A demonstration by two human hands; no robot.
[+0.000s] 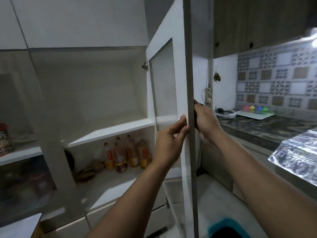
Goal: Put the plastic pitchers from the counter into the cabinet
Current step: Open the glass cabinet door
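Observation:
The white cabinet door (180,69) with a frosted glass pane stands swung open, its edge facing me. My left hand (169,141) touches the door's inner side near the edge, fingers apart. My right hand (205,121) grips the door's outer edge from the right. Behind the door, the cabinet's upper shelf (109,129) is bare. Small plastic pitchers (255,109) with red, yellow, blue and green lids stand in a row on a white tray (253,115) at the far end of the dark marbled counter (267,127).
Several sauce bottles (125,153) stand on the lower shelf. A jar (6,140) sits on the left shelf. A shiny foil-covered surface (295,153) lies at the right. A teal-rimmed bin (231,229) is below. Brown wall cabinets (257,23) hang above the counter.

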